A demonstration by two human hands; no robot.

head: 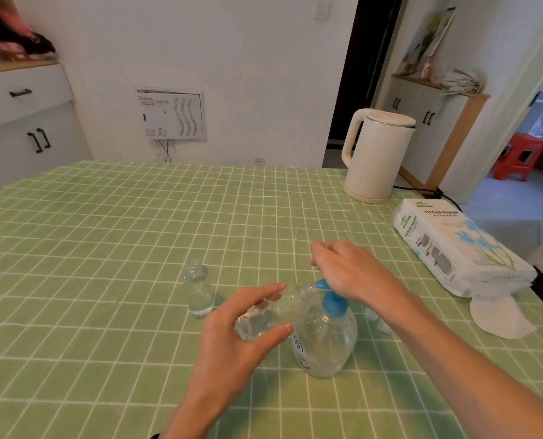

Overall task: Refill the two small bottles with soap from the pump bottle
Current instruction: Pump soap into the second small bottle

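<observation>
A clear pump bottle [325,340] with a blue pump head [333,301] stands on the green checked tablecloth. My left hand [241,340] grips a small clear bottle [273,312], tilted on its side with its open mouth at the blue nozzle. My right hand [349,270] rests on top of the pump head, palm down, fingers loosely bent. A second small clear bottle [198,289] stands upright and uncapped to the left, apart from both hands. Two small pale caps [376,318] lie right of the pump bottle, partly hidden by my right forearm.
A cream electric kettle [374,155] stands at the table's far right with its cord trailing off. A white tissue paper pack [453,245] lies along the right edge, one tissue [498,318] hanging out. The table [105,232] ends near a white wall; cabinets stand at left and right.
</observation>
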